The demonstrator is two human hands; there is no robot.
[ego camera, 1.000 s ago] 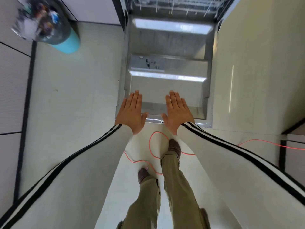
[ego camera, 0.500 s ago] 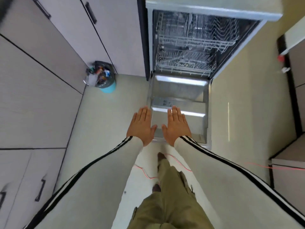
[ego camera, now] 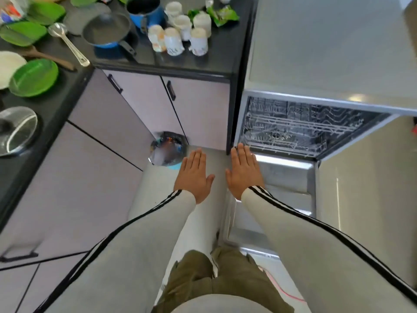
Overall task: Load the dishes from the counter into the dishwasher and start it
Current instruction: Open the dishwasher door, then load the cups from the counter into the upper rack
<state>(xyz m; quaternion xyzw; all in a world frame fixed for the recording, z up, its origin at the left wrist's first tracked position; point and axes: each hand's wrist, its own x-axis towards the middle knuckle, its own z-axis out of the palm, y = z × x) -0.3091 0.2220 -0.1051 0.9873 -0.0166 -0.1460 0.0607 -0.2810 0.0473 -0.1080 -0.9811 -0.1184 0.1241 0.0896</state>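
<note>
Nothing is being held: left hand (ego camera: 195, 177) & right hand (ego camera: 244, 171) are being kept flat, fingers spread, empty, in front of the dishwasher (ego camera: 316, 129). Door is already down, racks (ego camera: 293, 132) are showing bare. Dishes are all sitting on the tabletop (ego camera: 216, 53): cups (ego camera: 178, 35), green plates (ego camera: 33, 80), pan (ego camera: 106, 30), ladle (ego camera: 67, 44). Loading & starting are being left to do.

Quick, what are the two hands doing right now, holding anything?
Left hand: open, flat, holding nothing.
Right hand: open, flat, holding nothing.
</note>
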